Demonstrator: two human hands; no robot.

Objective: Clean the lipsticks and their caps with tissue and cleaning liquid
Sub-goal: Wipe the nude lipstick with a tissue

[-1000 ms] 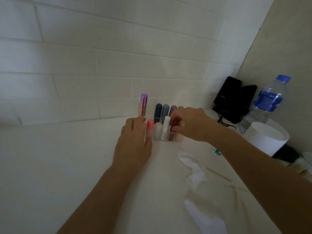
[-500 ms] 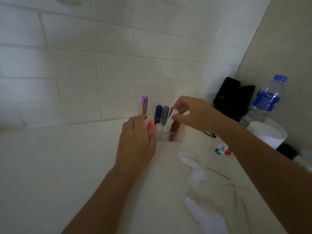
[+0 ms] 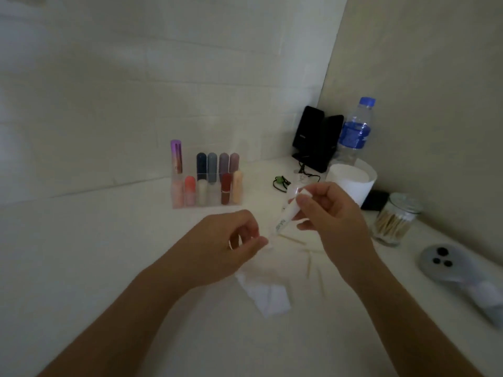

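1. White surface (image 3: 95, 254) in a tiled corner; the light is dim.
2. Right hand (image 3: 334, 221): fingers curled round a white lipstick tube (image 3: 285, 213), held tilted above the surface.
3. Left hand (image 3: 226, 248): thumb and forefinger pinch the tube's lower end, though the contact is blurred.
4. A crumpled tissue (image 3: 268, 295) lies on the surface beneath both hands.
5. A clear organiser (image 3: 206, 205) of capped lipsticks (image 3: 225, 191) stands beyond the left hand, well apart.
6. Beyond the right hand are a water bottle (image 3: 353, 131) and a white roll (image 3: 351, 183). To its right is a glass jar (image 3: 394, 219) of sticks.
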